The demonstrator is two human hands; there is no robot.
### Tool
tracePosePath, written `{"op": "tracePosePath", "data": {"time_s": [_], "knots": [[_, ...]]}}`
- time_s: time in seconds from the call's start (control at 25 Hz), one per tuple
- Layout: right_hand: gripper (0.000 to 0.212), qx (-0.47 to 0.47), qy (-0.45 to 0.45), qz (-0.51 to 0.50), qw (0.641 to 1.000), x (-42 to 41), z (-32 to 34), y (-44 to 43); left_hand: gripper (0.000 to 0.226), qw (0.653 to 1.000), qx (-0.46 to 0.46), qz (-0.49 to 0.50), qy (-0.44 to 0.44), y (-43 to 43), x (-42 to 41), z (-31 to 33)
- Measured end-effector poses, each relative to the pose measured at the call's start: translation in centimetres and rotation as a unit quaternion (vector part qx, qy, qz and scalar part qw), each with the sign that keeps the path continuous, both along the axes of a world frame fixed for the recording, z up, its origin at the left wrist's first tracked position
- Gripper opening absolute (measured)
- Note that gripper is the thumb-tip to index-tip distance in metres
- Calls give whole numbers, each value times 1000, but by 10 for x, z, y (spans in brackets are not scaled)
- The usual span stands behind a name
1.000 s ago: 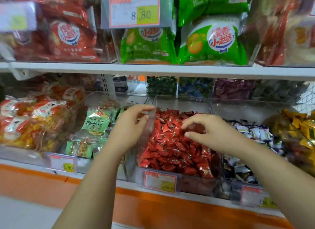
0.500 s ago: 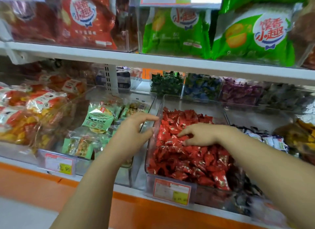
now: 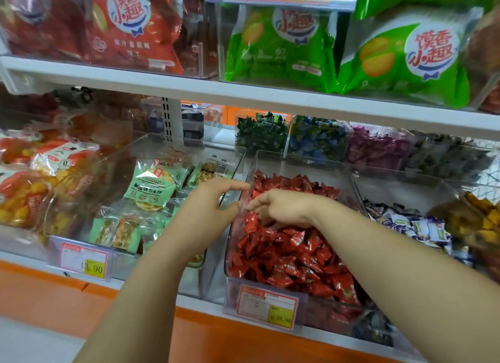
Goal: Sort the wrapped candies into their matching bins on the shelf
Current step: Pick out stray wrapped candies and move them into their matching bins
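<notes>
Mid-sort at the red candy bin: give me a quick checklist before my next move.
1. Right hand over the red candies: ok.
2. Candy held in right fingers: cannot tell, tips hidden.
3. Left hand carrying nothing: ok, open beside the bin wall.
4. Only red wrappers showing in this bin: ok.
5. Blue-and-white candies lie apart in next bin: ok.
</notes>
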State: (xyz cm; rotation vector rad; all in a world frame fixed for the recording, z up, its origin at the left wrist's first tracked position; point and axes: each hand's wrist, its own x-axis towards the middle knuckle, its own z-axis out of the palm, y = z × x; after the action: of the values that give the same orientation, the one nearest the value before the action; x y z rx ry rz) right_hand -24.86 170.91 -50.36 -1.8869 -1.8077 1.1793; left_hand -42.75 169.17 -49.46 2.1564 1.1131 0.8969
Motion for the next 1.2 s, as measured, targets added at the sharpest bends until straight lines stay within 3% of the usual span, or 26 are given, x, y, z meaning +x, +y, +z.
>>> {"op": "tracePosePath", "data": {"time_s": [0.16,0.24,0.44,0.52,0.6,0.68,0.76,0.8,0.96,1.2], "knots": [[61,15,-74,11,997,16,-5,6,32,1000,-2,-1,1,1,-1,-1],[64,41,-145,12,989,26,-3,6,32,1000,-6,-1,-1,1,-2,-1],[66,31,-193,-20,980,51,9,0,32,1000,-15,-4,0,1,-3,-1],[64,24,-168,-27,985,52,13,-4,33,1000,-16,-3,-2,1,-3,0],[57,39,-55,-58,996,49,13,-4,34,1000,-15,0,-1,1,-2,0],[46,133,-24,-74,988,41,15,0,35,1000,-11,1,2,0,-1,1],[41,246,-177,-54,952,37,16,12,36,1000,-12,-1,2,0,1,1],[45,259,-239,-22,936,35,13,18,37,1000,-14,-1,1,0,1,1],[60,103,-310,75,942,28,-7,28,37,1000,-13,-1,3,2,1,1],[41,-12,-289,123,949,29,12,-3,36,1000,-19,-1,1,1,2,1]]}}
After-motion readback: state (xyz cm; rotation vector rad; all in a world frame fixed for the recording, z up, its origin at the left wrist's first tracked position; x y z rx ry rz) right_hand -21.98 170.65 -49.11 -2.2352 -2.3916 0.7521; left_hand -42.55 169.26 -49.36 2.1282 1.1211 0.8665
